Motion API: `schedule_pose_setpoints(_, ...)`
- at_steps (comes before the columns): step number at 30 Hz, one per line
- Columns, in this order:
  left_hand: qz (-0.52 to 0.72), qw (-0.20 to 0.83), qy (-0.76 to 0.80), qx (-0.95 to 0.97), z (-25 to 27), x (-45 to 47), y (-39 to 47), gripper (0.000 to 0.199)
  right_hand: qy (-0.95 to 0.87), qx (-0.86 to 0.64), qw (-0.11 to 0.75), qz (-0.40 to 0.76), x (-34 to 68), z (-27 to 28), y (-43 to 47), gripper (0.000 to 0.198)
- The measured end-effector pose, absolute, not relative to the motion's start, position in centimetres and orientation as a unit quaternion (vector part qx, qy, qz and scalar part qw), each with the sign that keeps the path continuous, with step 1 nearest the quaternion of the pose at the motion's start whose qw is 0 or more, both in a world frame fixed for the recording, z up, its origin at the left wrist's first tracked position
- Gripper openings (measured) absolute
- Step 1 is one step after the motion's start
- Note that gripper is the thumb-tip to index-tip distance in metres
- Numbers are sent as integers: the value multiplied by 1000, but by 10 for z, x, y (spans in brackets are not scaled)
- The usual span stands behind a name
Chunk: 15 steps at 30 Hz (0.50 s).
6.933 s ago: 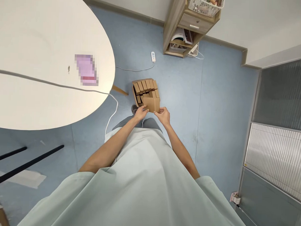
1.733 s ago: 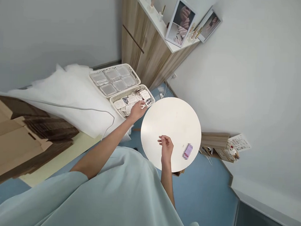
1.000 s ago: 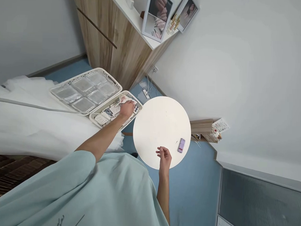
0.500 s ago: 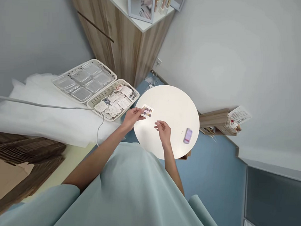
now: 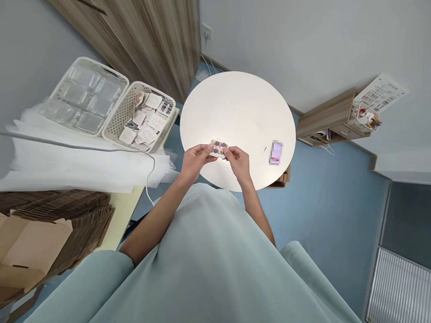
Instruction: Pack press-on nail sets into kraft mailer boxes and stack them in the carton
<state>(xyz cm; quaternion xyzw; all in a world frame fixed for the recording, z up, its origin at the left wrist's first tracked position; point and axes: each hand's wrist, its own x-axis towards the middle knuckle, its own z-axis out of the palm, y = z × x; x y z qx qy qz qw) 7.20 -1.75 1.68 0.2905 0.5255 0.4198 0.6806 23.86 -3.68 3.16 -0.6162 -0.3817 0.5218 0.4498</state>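
A small white card point(image 5: 218, 151) bears two rows of rounded pieces in purple, pink and yellow; what they are is too small to tell. My left hand point(image 5: 195, 161) pinches its left end between thumb and fingers. On the opposite end, my right hand point(image 5: 239, 165) grips the card the same way. Both hands hold it level above the near part of a round white table point(image 5: 239, 101). To the left, a perforated cream basket point(image 5: 112, 125) contains many similar cards point(image 5: 146, 126), some face down and some showing dark pieces.
Another basket point(image 5: 124, 85) with clear plastic trays point(image 5: 90, 96) stands farther left, on white wrapping sheets point(image 5: 77, 163). A grey cable point(image 5: 78, 149) crosses them. Flattened cardboard point(image 5: 32, 242) lies at lower left. A blurred purple object point(image 5: 276, 153) rests on the table's right side, near a wooden shelf point(image 5: 330, 116).
My right hand, previously apart with bent fingers, has come to the card and now holds its right end. The view has tilted down, and the card is more squarely in front of me.
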Motion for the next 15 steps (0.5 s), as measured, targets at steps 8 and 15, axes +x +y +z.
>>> schedule_pose_setpoints(8,393,693,518,310,20,80,-29,60,-362,-619,485,500,251,40,-44,48)
schedule_pose_setpoints(15,342,807,392,280,28,73,-26,64,-362,-600,487,522,261,44,-50,46)
